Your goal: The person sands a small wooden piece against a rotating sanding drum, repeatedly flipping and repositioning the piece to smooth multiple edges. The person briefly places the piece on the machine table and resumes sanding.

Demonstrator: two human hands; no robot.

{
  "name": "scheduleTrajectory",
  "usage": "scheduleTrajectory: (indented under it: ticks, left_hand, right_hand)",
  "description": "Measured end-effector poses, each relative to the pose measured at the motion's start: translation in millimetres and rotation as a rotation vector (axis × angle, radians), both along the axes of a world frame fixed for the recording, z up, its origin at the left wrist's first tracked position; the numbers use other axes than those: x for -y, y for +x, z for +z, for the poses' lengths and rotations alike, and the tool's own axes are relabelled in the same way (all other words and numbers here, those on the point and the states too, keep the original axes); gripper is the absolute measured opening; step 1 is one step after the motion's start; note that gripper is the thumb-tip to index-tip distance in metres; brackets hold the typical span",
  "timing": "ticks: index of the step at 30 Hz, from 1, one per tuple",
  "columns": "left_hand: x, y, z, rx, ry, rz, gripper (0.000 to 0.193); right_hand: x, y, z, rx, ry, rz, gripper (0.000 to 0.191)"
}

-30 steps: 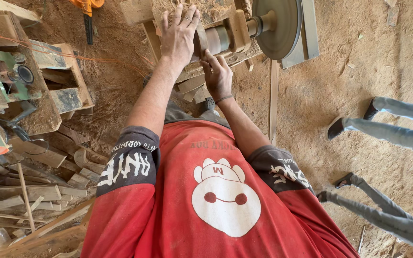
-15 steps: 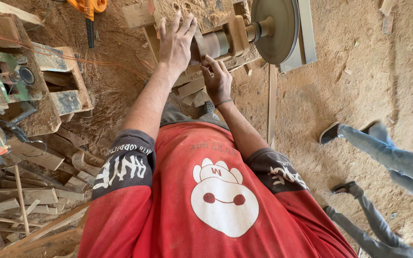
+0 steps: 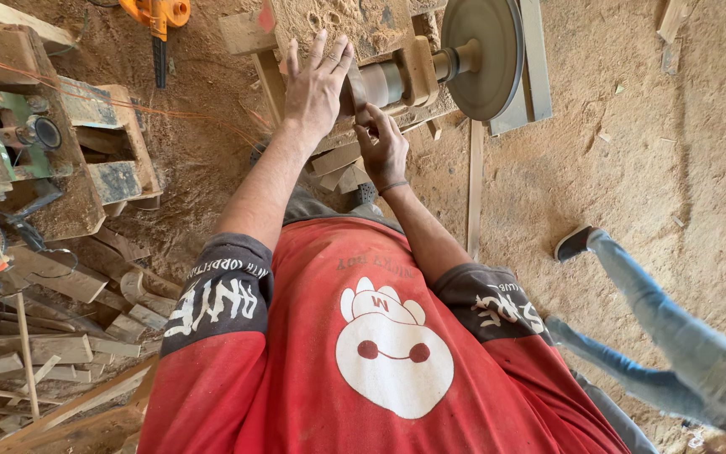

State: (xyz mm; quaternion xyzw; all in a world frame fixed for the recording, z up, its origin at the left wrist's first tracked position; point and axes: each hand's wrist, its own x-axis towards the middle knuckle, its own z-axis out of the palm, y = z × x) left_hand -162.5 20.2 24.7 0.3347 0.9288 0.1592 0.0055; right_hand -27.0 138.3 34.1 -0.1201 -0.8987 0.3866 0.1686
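Since the earlier frame, little has shifted at the hands; the other person's leg at right has been swung further into view. At far left, a green dusty machine is seen, with wood offcuts piled below. An orange power tool is laid at top. Left hand is spread open, flat on the sawdust-covered wooden block, nothing gripped. Right hand is closed, fingers pinched on a small workpiece, mostly hidden, just below the metal spindle. Grey disc is mounted right of it.
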Motion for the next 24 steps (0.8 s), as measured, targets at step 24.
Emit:
scheduleTrajectory:
  ticks: [24]
  left_hand:
    - [-0.2,14.4,-12.9,-0.121,-0.059,-0.021,0.073]
  right_hand:
    - [3.2,7.5,-12.5,0.036,-0.101,-0.046,0.034]
